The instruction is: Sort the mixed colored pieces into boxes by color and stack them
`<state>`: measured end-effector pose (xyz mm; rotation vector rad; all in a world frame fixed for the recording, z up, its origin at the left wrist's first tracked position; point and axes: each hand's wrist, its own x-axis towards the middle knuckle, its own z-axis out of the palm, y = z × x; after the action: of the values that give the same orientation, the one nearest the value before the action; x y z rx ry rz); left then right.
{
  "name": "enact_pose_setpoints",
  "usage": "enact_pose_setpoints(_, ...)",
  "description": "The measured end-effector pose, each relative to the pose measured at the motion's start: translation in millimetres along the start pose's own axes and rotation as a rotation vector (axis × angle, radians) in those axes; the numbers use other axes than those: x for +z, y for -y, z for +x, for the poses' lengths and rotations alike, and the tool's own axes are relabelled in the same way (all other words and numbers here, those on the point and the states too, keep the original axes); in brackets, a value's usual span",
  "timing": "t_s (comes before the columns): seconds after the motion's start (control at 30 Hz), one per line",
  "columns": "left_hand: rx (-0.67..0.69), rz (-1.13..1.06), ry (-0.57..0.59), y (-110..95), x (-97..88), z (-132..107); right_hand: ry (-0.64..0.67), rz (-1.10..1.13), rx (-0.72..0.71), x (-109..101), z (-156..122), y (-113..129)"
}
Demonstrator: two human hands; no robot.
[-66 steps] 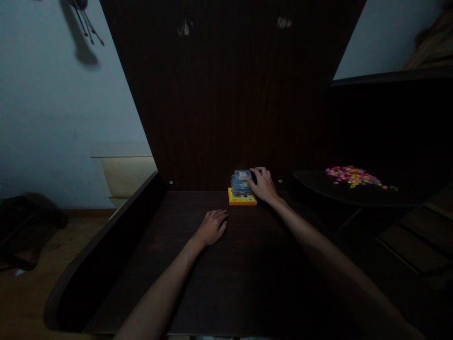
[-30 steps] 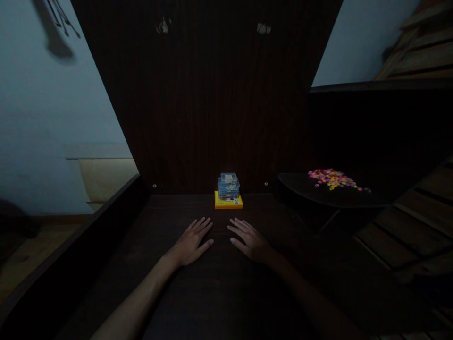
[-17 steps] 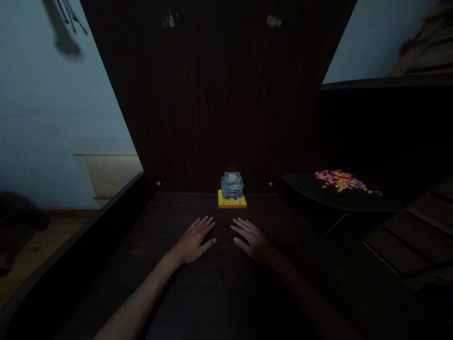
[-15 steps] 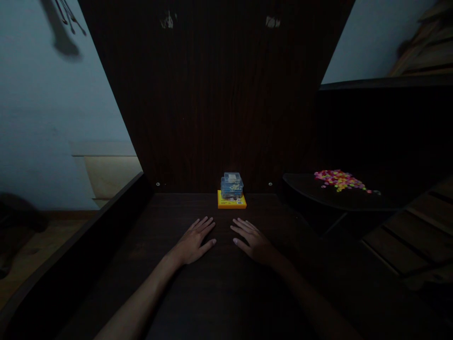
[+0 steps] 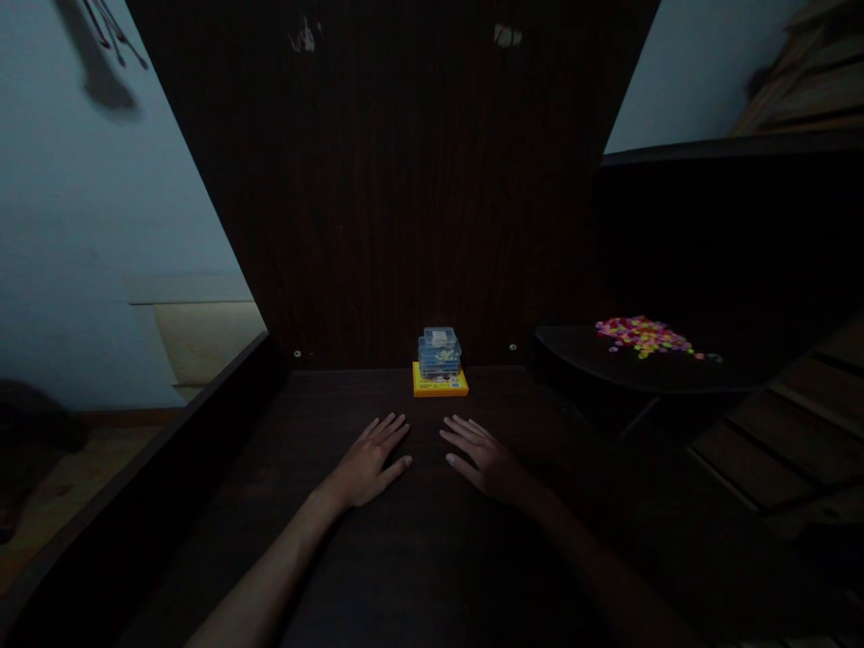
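My left hand [image 5: 368,460] lies flat on the dark wooden desk [image 5: 418,540], fingers stretched out and holding nothing. Beside it my right hand [image 5: 481,459] rests palm down in the same way, fingers spread. Beyond both hands, against the dark back panel, stands a small stack of clear plastic boxes [image 5: 438,351] on top of a flat yellow box [image 5: 440,383]. Neither hand touches the stack.
A raised dark side board [image 5: 168,468] borders the desk on the left. To the right a lower rounded shelf [image 5: 607,360] carries a scatter of small pink, yellow and orange pieces [image 5: 641,335]. Wooden slats [image 5: 769,432] lie at the far right.
My right hand has left the stack of boxes and come back to lie flat beside my left hand. Over the last second both hands have stayed still.
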<state>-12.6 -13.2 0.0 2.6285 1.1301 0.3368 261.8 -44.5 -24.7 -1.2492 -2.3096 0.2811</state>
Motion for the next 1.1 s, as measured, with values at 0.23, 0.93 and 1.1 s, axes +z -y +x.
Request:
enact_pose_setpoints(0.23,-0.005,-0.005,0.009,-1.6,-1.8,0.2,-0.003,0.005,0.003,0.6,0.4,-0.3)
enact_pose_setpoints(0.93,-0.011,0.012,0.04,-0.5,-2.1,0.6,0.046,-0.005,0.012,-3.5,0.7,0.9)
enact_pose_setpoints(1.1,0.0,0.015,0.027,0.2,-1.2,0.3,0.034,-0.002,-0.008,-2.4,0.3,-0.8)
